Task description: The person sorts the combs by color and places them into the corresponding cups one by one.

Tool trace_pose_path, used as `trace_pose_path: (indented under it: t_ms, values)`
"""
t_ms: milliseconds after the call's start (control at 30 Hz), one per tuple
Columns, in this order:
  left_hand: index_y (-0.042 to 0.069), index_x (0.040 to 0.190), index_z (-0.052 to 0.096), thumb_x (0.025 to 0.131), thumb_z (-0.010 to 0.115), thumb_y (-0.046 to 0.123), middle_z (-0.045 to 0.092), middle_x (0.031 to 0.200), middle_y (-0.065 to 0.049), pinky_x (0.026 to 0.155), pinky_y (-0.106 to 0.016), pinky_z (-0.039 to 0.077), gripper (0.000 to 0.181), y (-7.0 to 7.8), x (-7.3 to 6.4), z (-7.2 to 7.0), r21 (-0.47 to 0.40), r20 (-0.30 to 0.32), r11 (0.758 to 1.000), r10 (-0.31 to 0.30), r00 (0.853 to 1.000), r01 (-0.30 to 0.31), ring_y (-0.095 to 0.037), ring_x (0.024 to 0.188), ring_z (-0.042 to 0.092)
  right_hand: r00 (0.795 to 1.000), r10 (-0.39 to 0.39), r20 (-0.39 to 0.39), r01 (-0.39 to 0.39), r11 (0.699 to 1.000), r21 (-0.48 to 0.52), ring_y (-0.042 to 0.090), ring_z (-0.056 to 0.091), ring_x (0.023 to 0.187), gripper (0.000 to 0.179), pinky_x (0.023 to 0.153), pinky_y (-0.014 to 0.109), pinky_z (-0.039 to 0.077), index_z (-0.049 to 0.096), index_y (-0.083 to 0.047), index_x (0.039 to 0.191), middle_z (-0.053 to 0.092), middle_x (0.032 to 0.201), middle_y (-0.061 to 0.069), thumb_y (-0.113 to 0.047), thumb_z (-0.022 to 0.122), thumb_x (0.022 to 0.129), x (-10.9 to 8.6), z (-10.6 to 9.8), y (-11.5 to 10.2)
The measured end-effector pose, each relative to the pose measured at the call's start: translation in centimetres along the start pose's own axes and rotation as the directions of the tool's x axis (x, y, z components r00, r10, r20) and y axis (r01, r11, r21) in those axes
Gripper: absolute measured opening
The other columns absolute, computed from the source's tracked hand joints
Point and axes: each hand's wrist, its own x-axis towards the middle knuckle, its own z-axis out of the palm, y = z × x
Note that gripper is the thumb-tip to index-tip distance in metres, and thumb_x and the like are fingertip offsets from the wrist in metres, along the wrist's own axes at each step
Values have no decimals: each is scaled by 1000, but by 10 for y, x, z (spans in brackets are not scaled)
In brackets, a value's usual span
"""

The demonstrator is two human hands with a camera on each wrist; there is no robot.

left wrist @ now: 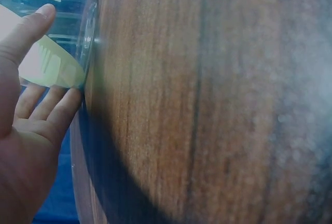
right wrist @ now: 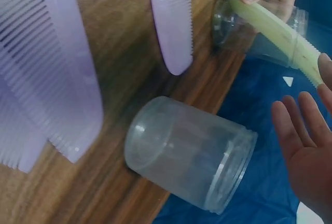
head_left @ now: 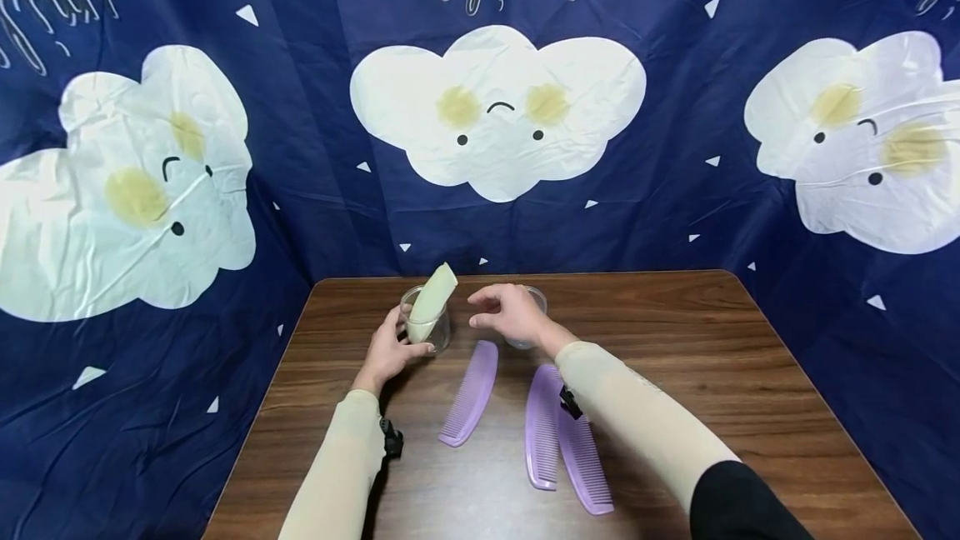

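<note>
My left hand (head_left: 386, 355) grips a clear plastic jar (head_left: 438, 338), its thumb on the near side and its fingers around the far side. A pale green comb (head_left: 433, 298) leans in that jar, one end sticking out above the rim. The right wrist view shows fine teeth along the comb (right wrist: 277, 29). My right hand (head_left: 513, 312) hovers right of the comb's upper end, fingers spread and holding nothing. Behind it stands a second clear jar (right wrist: 192, 154), partly hidden in the head view, with nothing inside.
A purple comb (head_left: 472, 394) lies on the wooden table (head_left: 675, 332) between the arms. Two more purple combs (head_left: 542, 432) lie near the right forearm, overlapping at the top. A dark blue curtain (head_left: 315, 148) with clouds surrounds the table's back and sides.
</note>
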Motion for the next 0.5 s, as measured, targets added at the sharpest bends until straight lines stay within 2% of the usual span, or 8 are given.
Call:
trace_pose_path:
  t_ms: [167,400,500]
  values:
    - [8,152,38,74,92,7,44,149,-25,113,-54,47,95,-1,0,0,-21,7,1000,6,1000,-6,-44,145,40,998,32,62,-35,999,38,35,71,112,39,99,49,57,74,-8,121,74,122,13,-13,85,84,-4,8,8]
    - [8,152,38,74,92,8,42,151,-24,113,-54,46,95,-2,1,-1,-31,10,1000,5,1000,-4,-44,146,40,992,69,107,-58,994,-96,28,69,116,42,101,42,56,74,-10,124,74,123,5,-18,85,85,-5,17,18]
    - [8,152,38,74,92,7,42,152,-24,113,-54,47,95,-3,1,-1,-39,10,999,6,1000,-5,-44,145,40,987,87,136,-70,990,-124,24,68,119,43,102,40,55,73,-12,126,73,126,3,-18,85,85,-5,21,21]
